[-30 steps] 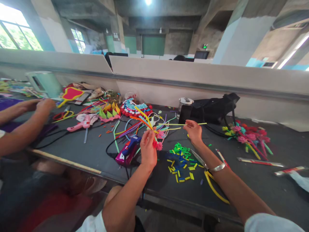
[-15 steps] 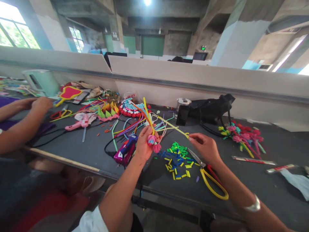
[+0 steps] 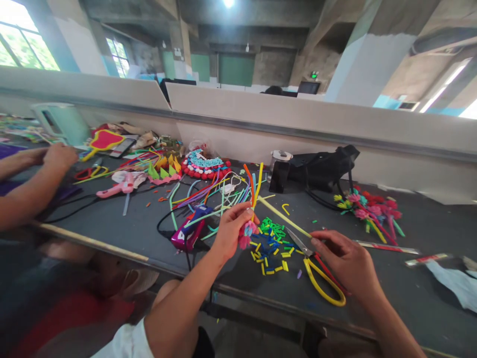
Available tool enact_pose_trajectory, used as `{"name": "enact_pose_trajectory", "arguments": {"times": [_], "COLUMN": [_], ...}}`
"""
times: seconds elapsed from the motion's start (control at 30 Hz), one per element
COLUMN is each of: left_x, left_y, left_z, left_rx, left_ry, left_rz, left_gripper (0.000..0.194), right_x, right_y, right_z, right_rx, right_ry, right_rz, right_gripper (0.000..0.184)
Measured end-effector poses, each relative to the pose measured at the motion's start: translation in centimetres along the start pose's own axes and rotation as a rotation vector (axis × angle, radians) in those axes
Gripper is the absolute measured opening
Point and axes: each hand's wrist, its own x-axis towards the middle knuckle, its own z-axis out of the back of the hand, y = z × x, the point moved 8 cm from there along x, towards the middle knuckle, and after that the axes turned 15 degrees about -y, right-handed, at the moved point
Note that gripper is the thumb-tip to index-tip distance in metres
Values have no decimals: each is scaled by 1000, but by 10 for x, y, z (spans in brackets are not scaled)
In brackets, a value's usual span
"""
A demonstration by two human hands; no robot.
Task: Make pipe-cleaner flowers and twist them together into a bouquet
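A: Concrete workshop, long dark bench w/ grey divider behind. What's being held?

B: Left hand is closed round a bunch of coloured pipe cleaners, pink pom-pom heads hanging below the fist. One yellow stem is run from the bunch to the right hand, pinched at its far end btwn fingertips, low over the yellow-handled scissors.

A: How far along, judged from this?

B: Partway, prob. A finished-looking heap of pink/red flowers is laid at the right; the bunch in hand is only gathered, stems splayed, nothing seen wound round them yet. Plenty of loose stems are left on the bench, plus cut green/yellow/blue bits just below the hands.

A: Containers?

B: Few. A glass jar w/ lid is stood by the black bag; contents can't be told. A purple glue gun is lain left of the bunch. Another person's hands are kept at far left, apart.
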Motion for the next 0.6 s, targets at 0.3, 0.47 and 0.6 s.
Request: {"name": "enact_pose_trajectory", "arguments": {"times": [0.3,0.47,0.6], "left_x": [-14,-24,-23], "left_y": [31,50,52], "left_z": [-17,-26,-24], "left_rx": [77,85,87], "left_ry": [92,145,104], "left_rz": [168,248,249], "left_gripper": [19,19,19], "right_x": [-9,-11,-13], "right_y": [-13,-7,-6], "right_z": [-12,-15,-15], "right_rx": [-272,-299,-205], "right_ry": [226,248,311], "right_rz": [142,322,413], "right_gripper": [17,21,25]}}
